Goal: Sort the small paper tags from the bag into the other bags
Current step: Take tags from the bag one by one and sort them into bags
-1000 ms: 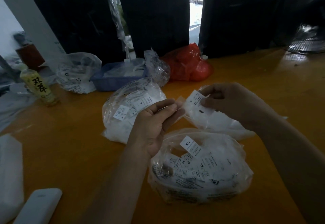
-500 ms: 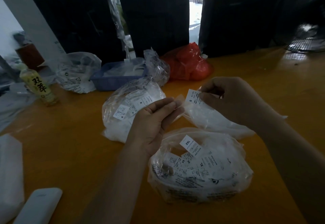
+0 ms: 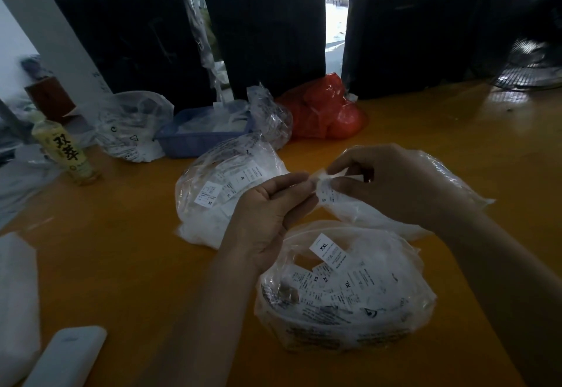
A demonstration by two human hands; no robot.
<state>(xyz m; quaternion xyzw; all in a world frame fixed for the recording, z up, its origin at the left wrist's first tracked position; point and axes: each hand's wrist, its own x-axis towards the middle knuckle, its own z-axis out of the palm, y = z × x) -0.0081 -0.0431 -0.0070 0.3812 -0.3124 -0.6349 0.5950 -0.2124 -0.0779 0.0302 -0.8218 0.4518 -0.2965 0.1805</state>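
Note:
A clear bag (image 3: 343, 295) full of mixed white size tags lies nearest me on the orange table (image 3: 121, 265). A second bag (image 3: 222, 192), showing M and XL tags, lies to its upper left. Between them my left hand (image 3: 270, 216) pinches the mouth edge of a third clear bag (image 3: 365, 214) that lies on the right. At that mouth my right hand (image 3: 392, 183) pinches a small white paper tag (image 3: 326, 193) marked S. Part of the third bag is hidden behind my right hand.
At the back stand a blue tray (image 3: 194, 143), a red bag (image 3: 328, 116), another clear bag (image 3: 130, 131) and a drink bottle (image 3: 65, 155). A white oblong object (image 3: 67, 356) lies at the lower left. Black wrapped bundles (image 3: 264, 27) line the far edge; a fan (image 3: 532, 64) is at the right.
My right hand has brought the S tag from being held up flat down to the bag's mouth, close to my left fingertips. My left hand has kept its pinch on the bag's edge.

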